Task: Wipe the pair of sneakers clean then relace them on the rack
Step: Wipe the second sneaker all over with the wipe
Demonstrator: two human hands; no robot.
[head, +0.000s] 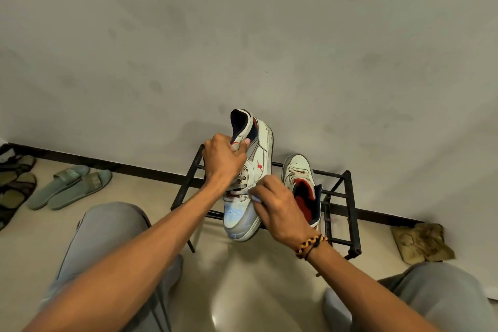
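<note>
My left hand (225, 160) grips the tongue of a white sneaker (257, 162) with navy and red trim, holding it up toe-down above the black metal rack (347, 194). The toe cap carries bluish-white smears. My right hand (280, 207) presses a small pale wipe (254, 197), mostly hidden by the fingers, against the sneaker's side near the eyelets. The second white sneaker (297, 170) rests on the rack to the right, toe toward the wall, its red and navy lining showing.
A stained wall stands right behind the rack. Green slides (72, 186) and darker sandals (14, 188) lie on the floor at left. A crumpled brownish cloth (420, 241) lies by the wall at right. My grey-clad knees flank the rack.
</note>
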